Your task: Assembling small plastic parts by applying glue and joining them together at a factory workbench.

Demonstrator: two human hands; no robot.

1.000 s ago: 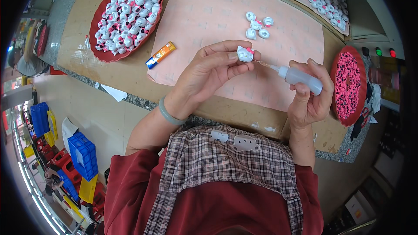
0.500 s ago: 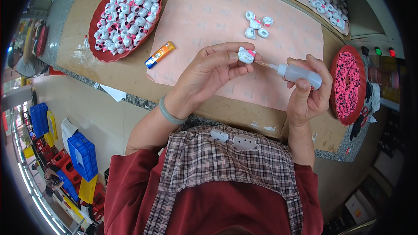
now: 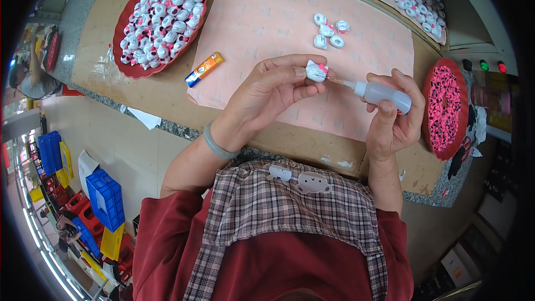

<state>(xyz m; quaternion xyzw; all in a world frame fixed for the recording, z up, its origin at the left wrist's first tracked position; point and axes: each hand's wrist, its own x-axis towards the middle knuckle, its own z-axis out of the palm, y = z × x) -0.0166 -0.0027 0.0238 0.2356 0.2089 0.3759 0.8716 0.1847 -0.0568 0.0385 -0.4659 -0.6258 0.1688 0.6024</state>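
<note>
Two hands up over the desk (image 3: 167, 92), both busy. Left hand (image 3: 267, 95) pinches a small white cat-head figurine (image 3: 316, 71) with a pink bow between thumb and fingertips, held above the pink paper sheet (image 3: 267, 17). Right hand (image 3: 393, 120) is wrapped around a small translucent squeeze bottle (image 3: 383, 95), nozzle pointing left, tip touching the bow side of the figurine. Figurine sits between the two hands, at the left fingertips, just beside the right.

On the sheet beyond the hands: cluster of four finished white figurines (image 3: 329, 29). Orange glue tube (image 3: 204, 69) with blue cap lies at the sheet's left edge. Red oval tray (image 3: 139, 69) far left, heaped with white figurines. Red round tray (image 3: 432, 86) of pink bows just right of the right hand.

Versus half a second ago: nearly same pose. Figurine and nozzle already together then; hands have shifted only slightly, grip unchanged. A second ago the nozzle tip looked a bit short of the figurine. Trays, tube, cluster unmoved.
</note>
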